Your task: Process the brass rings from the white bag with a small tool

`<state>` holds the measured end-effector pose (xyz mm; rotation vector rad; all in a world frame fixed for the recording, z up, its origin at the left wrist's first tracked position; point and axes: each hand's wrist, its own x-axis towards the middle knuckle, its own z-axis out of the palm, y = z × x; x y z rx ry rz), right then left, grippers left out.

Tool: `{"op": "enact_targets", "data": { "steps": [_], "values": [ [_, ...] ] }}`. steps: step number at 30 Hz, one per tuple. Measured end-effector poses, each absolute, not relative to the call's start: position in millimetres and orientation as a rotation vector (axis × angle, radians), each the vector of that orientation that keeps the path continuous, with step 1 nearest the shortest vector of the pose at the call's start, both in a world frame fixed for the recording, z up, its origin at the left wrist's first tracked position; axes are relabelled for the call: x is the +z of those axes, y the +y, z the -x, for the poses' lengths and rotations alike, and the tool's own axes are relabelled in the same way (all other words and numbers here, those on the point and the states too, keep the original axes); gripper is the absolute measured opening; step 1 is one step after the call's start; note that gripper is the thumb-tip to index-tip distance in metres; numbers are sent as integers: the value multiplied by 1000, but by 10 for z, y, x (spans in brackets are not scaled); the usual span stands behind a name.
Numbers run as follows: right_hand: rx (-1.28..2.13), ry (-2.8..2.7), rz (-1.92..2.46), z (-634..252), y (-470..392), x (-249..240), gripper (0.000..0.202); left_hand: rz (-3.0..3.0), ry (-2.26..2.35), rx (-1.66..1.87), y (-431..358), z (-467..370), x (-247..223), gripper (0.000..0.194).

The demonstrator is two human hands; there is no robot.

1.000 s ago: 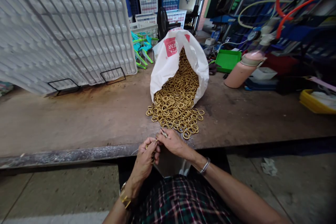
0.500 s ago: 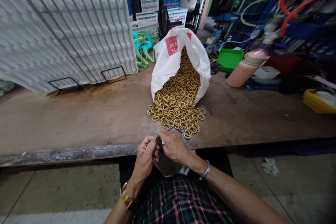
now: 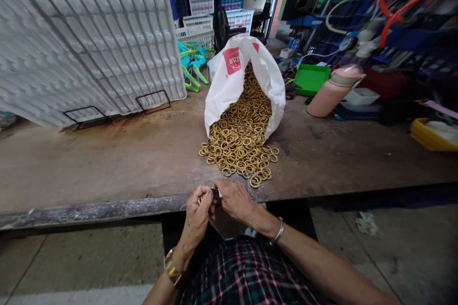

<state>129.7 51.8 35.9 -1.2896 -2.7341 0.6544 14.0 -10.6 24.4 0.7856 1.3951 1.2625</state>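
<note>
My left hand [image 3: 198, 212] is closed around a brass-coloured ring [image 3: 201, 198] at the table's front edge. Right beside it, my right hand [image 3: 236, 201] is closed on a small dark piece [image 3: 215, 194] with a pale bit at its side; its exact shape is too small to tell. The fingertips of both hands nearly meet over this piece. Just beyond them, a heap of brass-coloured rings [image 3: 241, 145] spills from a white plastic bag [image 3: 223, 90] lying open towards me.
Stacked white ribbed trays [image 3: 107, 33] stand at the left in black wire holders. Behind the bag are teal and green clips [image 3: 195, 64]. To the right are a green tray [image 3: 312, 79], a pink bottle [image 3: 329, 95] and a yellow container [image 3: 431, 137] on the wooden table [image 3: 107, 162].
The view has shifted slightly. Both hands stay together at the table edge, and the fingers have moved a little around the small dark piece.
</note>
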Motion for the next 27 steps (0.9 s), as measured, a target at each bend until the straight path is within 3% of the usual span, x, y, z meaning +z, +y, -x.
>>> {"op": "enact_targets", "data": {
  "steps": [9, 14, 19, 27],
  "values": [
    [529, -2703, 1505, -1335, 689, 332, 27, -765, 1170, 970, -338, -229, 357, 27],
    [443, -2554, 1576, -1377, 719, 303, 32, -411, 1193, 842, -400, -203, -71, 25],
    [360, -2567, 1663, -1341, 757, 225, 30, -155, 1287, 937, -290, -227, -598, 19],
    [312, -2565, 1662, -1342, 813, 173, 22, -210, 1302, 1079, -116, -243, -856, 19]
  ]
}}
